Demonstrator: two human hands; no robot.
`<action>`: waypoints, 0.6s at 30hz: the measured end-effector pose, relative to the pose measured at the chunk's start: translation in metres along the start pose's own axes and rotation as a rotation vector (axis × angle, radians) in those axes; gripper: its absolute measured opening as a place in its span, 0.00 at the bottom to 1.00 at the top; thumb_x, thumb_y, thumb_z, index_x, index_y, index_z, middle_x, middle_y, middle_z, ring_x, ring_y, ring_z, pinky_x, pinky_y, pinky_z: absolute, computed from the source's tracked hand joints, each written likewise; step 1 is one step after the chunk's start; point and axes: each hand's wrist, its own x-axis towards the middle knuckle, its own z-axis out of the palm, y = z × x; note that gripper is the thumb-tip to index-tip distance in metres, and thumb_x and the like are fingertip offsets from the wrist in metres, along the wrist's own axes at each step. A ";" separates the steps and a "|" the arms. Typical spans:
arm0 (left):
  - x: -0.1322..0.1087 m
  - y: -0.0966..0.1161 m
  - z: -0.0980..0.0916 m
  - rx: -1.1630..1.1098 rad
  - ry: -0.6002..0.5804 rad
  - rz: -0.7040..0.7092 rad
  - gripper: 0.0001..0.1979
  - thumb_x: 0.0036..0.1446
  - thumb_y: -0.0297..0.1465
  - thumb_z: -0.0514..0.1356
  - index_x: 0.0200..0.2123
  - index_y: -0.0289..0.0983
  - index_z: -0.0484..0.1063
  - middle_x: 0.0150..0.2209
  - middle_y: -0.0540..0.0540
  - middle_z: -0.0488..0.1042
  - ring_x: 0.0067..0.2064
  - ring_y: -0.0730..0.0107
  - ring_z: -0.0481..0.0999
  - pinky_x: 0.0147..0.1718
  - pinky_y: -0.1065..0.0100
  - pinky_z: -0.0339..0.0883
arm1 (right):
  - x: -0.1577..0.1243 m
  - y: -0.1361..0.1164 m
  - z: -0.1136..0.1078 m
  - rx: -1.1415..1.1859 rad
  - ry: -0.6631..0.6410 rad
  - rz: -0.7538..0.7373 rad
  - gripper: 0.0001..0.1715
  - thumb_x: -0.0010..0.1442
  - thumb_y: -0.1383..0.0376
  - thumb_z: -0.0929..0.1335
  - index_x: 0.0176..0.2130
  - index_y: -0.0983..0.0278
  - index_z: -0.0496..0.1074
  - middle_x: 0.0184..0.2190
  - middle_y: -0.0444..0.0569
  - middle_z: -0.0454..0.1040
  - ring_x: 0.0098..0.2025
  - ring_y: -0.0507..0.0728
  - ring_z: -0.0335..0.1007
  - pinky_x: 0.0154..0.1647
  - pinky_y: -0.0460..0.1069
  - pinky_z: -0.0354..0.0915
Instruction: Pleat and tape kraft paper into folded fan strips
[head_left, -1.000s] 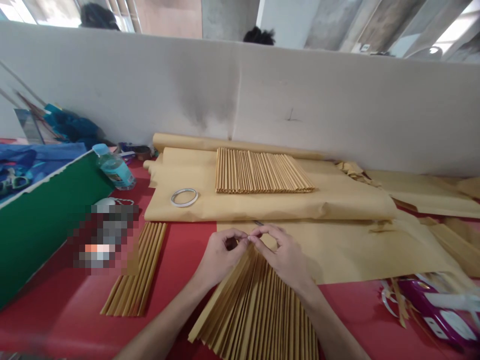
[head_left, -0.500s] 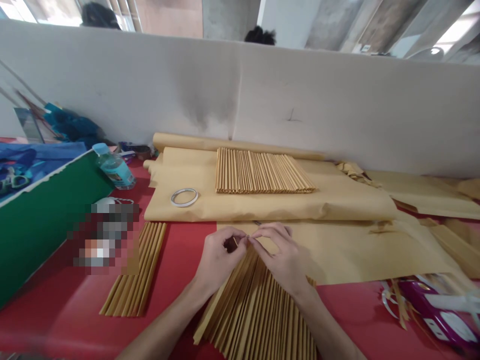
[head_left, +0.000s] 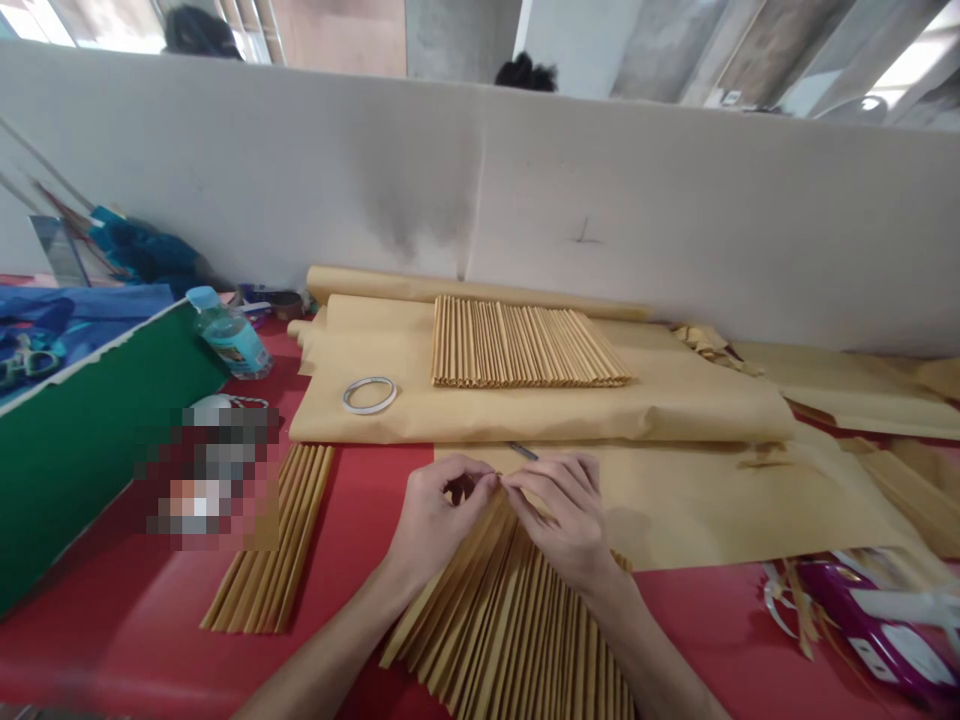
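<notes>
From here I see my left hand [head_left: 433, 522] and my right hand [head_left: 574, 525] meeting at the far end of the pleated kraft paper [head_left: 510, 625]. It lies on the red tabletop [head_left: 360, 505] right in front of me, and its folds spread out like a fan towards my body. On both hands the thumb and forefinger are pinched shut on the gathered tips of the pleats. The left fingers [head_left: 480, 481] and the right fingers [head_left: 526, 487] almost touch each other.

As I judge it, the main risk is that gathered end. The grip covers only the tips, so if either pinch loosens, the folds could spring apart and the stack could lose its order. The near end is already spread wide and held by nothing.

The right side of the fan overlaps the flat kraft sheet [head_left: 750, 500]. Any drag sideways could crease that sheet or catch a pleat on its edge.

A thin dark tool [head_left: 522, 451] lies just beyond my right knuckles. I cannot tell what it is, but a forward push could knock it or snag the paper.

The narrow folded bundle [head_left: 271, 540] to my left, the tape ring [head_left: 369, 394] and the finished pleated stack [head_left: 521, 345] lie well apart from my hands, so they are in little danger.
</notes>
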 end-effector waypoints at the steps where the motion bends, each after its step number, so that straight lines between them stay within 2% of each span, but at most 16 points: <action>1: 0.000 0.000 0.000 0.005 0.000 0.007 0.09 0.63 0.34 0.62 0.33 0.36 0.80 0.31 0.48 0.79 0.30 0.71 0.72 0.31 0.70 0.65 | 0.001 0.000 0.000 0.005 0.001 0.007 0.08 0.65 0.69 0.71 0.40 0.55 0.76 0.34 0.44 0.81 0.39 0.58 0.76 0.45 0.56 0.63; 4: 0.000 0.002 -0.001 0.032 0.000 0.036 0.09 0.63 0.33 0.62 0.32 0.37 0.79 0.29 0.49 0.78 0.29 0.72 0.71 0.30 0.70 0.63 | 0.003 -0.001 0.000 0.021 -0.011 0.033 0.05 0.66 0.68 0.70 0.40 0.56 0.75 0.34 0.45 0.80 0.38 0.58 0.75 0.43 0.56 0.62; 10: 0.001 0.005 -0.002 0.125 -0.027 0.090 0.08 0.61 0.29 0.60 0.30 0.37 0.77 0.28 0.50 0.75 0.29 0.72 0.69 0.31 0.70 0.62 | 0.004 -0.001 0.000 0.095 -0.142 0.101 0.04 0.70 0.66 0.67 0.40 0.57 0.71 0.35 0.45 0.78 0.39 0.58 0.74 0.44 0.56 0.62; 14: 0.002 0.006 -0.004 0.091 -0.038 0.046 0.07 0.59 0.28 0.60 0.29 0.37 0.77 0.26 0.51 0.74 0.28 0.73 0.67 0.30 0.71 0.61 | 0.005 -0.003 -0.001 0.063 -0.176 0.064 0.04 0.71 0.67 0.66 0.40 0.58 0.69 0.35 0.44 0.77 0.39 0.56 0.73 0.45 0.54 0.61; 18: 0.005 0.004 -0.005 -0.026 -0.064 -0.043 0.07 0.57 0.30 0.62 0.28 0.35 0.77 0.26 0.50 0.75 0.27 0.74 0.66 0.28 0.71 0.60 | 0.007 -0.005 -0.003 0.023 -0.190 0.021 0.05 0.71 0.67 0.65 0.41 0.58 0.70 0.35 0.44 0.77 0.39 0.57 0.73 0.46 0.54 0.60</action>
